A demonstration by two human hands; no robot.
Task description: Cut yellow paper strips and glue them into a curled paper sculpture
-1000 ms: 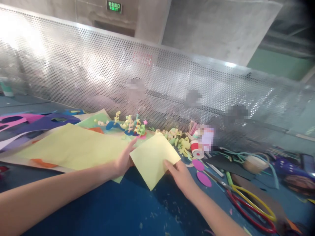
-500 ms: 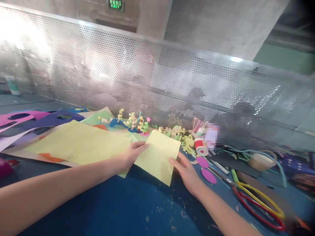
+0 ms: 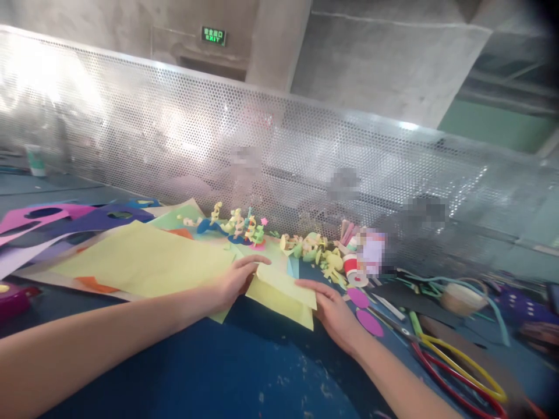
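A small pale-yellow sheet of paper [image 3: 282, 302] is held above the blue table, bent over so that its far part lies towards me over the near part. My left hand [image 3: 240, 278] pinches its left edge, with fingertips at the fold's upper left corner. On the other side, my right hand [image 3: 329, 308] grips the right edge between thumb and fingers. Larger pale-yellow sheets [image 3: 144, 259] lie under and beyond my left forearm. Two magenta paper ovals [image 3: 369, 322] rest just beyond my right hand.
Scissors [image 3: 458, 366] with red and yellow handles lie at the right. Behind the hands stand small paper figures [image 3: 238, 224], cut scraps [image 3: 314, 247] and a red-and-white spool [image 3: 353, 269]. Purple and pink sheets [image 3: 100, 218] lie far left. A perforated metal screen [image 3: 174, 128] borders the table.
The small yellow sheet was flat and facing me; now its upper part is bent down over the lower part. Both hands keep hold of its sides. The view has tilted slightly upwards.
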